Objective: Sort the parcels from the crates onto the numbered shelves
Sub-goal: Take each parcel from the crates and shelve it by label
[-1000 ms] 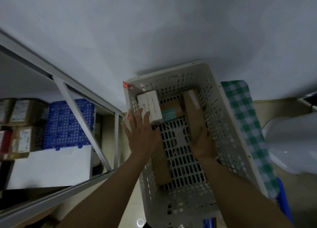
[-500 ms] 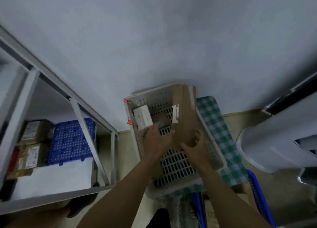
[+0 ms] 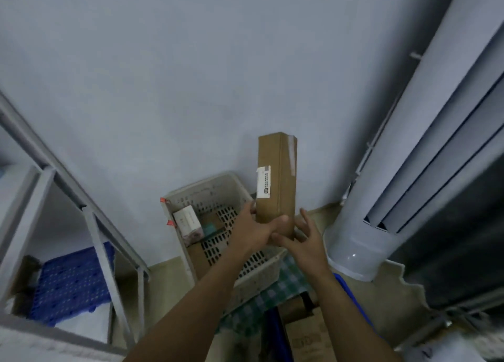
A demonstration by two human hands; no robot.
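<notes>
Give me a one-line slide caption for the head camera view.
Left hand holds a long brown parcel upright above the white crate, right hand open beside its base.

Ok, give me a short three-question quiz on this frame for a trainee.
1. True or false: the long brown parcel lies flat inside the white crate.
2. Which hand grips the parcel's lower end? A) left hand B) right hand C) neither
3. What is stuck on the parcel's face?
Key: 1 false, it is held upright, out of the crate; 2 A, the right hand is open beside it; 3 a white printed label.
</notes>
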